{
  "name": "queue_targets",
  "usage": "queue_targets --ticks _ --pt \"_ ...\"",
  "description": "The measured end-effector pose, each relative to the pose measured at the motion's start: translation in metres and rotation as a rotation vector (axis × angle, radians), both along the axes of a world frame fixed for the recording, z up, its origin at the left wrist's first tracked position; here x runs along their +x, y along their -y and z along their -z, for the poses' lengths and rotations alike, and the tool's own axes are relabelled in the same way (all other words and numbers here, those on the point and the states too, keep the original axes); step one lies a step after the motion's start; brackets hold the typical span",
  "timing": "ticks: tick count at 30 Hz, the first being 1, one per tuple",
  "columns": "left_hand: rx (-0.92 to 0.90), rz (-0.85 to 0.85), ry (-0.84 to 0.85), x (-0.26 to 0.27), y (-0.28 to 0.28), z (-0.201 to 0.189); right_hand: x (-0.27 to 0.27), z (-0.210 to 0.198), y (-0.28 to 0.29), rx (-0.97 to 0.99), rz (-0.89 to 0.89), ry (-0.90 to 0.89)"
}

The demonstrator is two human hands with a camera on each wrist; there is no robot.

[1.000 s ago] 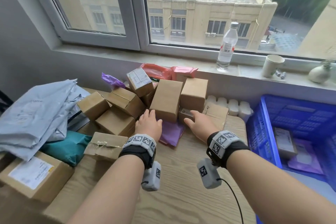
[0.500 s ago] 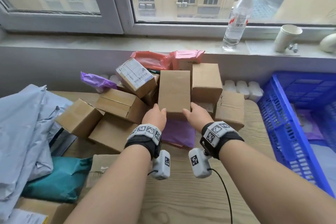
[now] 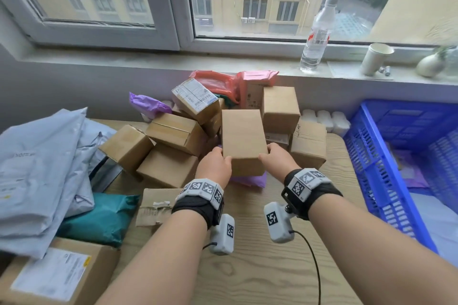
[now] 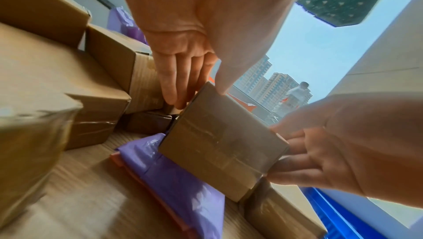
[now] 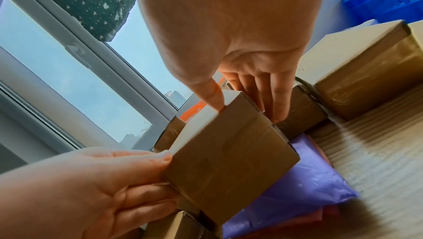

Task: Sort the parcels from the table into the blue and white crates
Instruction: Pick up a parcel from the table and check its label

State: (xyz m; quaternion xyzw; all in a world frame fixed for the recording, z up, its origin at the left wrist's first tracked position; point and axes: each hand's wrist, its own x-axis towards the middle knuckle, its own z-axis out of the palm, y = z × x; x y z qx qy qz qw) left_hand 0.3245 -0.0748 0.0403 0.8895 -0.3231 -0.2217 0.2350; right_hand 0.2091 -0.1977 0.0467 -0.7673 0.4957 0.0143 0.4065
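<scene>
A tall plain cardboard box [image 3: 244, 136] stands out of the parcel pile at the table's middle. My left hand [image 3: 218, 163] grips its near left corner and my right hand [image 3: 272, 158] its near right corner. In both wrist views each thumb lies on the top face and the fingers run down the side of the box [image 4: 219, 141] [image 5: 231, 156]. Its near end hangs tilted just over a purple mailer [image 4: 183, 185]. The blue crate [image 3: 366, 168] stands at the table's right, with a purple parcel inside. No white crate shows.
Cardboard boxes [image 3: 173, 131] crowd left of and behind the held one, another [image 3: 308, 146] sits right of it. Grey mailers [image 3: 42, 168], a teal mailer [image 3: 99, 218] and a labelled box [image 3: 57, 277] fill the left. A water bottle [image 3: 317, 34] and paper cup [image 3: 375, 58] stand on the sill.
Both hands moved from the foot of the pile onto the tall box and now grip its near corners. The box's near end has come up toward me.
</scene>
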Motion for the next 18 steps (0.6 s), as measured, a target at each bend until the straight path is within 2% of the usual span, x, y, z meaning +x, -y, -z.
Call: queue_targets --ticks 4,12,18 --pt "-0.07 -0.041 0.002 -0.04 -0.029 -0.008 -0.038 -0.012 -0.022 -0.011 -0.021 0.069" --pt "-0.308 -0.2 -0.186 -0.123 -0.072 -0.015 -0.125 -0.018 -0.047 0.011 0.022 0.248" --pt "-0.471 -0.289 -0.271 -0.159 -0.087 -0.019 -0.168 -0.015 -0.058 0.059 0.045 0.396"
